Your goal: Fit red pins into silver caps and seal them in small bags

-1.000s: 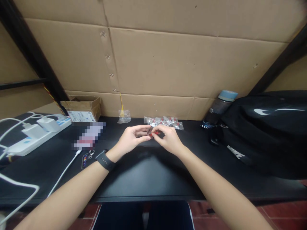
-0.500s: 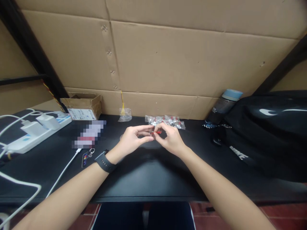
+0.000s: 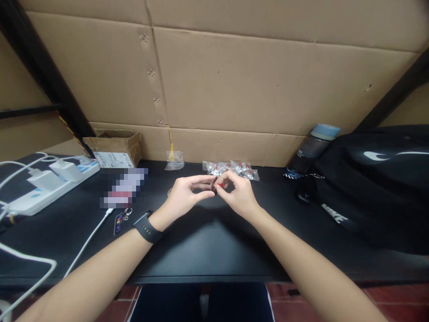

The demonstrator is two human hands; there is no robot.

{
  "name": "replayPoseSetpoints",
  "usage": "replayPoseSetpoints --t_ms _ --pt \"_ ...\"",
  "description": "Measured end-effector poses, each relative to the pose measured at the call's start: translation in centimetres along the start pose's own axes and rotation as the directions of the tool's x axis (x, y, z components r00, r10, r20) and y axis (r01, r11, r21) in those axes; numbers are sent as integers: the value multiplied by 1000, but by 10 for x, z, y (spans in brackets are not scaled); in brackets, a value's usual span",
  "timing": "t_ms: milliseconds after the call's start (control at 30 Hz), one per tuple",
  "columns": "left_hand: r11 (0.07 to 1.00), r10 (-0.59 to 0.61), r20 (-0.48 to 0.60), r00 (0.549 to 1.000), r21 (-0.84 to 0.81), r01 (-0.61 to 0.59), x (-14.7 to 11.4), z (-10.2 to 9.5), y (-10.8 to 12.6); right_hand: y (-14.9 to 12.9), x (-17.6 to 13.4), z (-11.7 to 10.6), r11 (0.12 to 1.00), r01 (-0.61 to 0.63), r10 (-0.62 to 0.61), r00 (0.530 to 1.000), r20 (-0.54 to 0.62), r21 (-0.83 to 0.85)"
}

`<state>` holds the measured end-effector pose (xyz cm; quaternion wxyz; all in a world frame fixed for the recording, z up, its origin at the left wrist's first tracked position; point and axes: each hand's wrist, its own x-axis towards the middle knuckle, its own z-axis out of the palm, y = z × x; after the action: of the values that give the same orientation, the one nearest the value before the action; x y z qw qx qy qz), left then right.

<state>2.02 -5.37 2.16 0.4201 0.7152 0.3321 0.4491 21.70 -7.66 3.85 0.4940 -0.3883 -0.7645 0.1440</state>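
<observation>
Slightly turned since the earlier frame, the disc (image 3: 212,184) is held over the table (image 3: 204,255) between both hands. Its edge is pinched by the left hand (image 3: 188,193); its red part (image 3: 220,185) is pinched by the right hand (image 3: 238,194). Packets (image 3: 231,169) are lined up behind, near the cardboard (image 3: 234,94).

left hand (image 3: 182,195) and right hand (image 3: 239,196) pinching a tiny reddish thingy (image 3: 213,185) over the table (image 3: 208,250), shiny packets (image 3: 231,169) near its back edge, big backpack (image 3: 378,183) hogging the right edge
</observation>
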Motion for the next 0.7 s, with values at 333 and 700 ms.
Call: replayPoseSetpoints --t_ms 333,700 --pt "996 66 -76 995 -47 -70 -1 4 0 9 -1 7 833 -269 312 950 -9 484" --pt "996 93 -200 975 4 -94 -2 5 -1 5 -1 10 610 -421 479 871 111 672"
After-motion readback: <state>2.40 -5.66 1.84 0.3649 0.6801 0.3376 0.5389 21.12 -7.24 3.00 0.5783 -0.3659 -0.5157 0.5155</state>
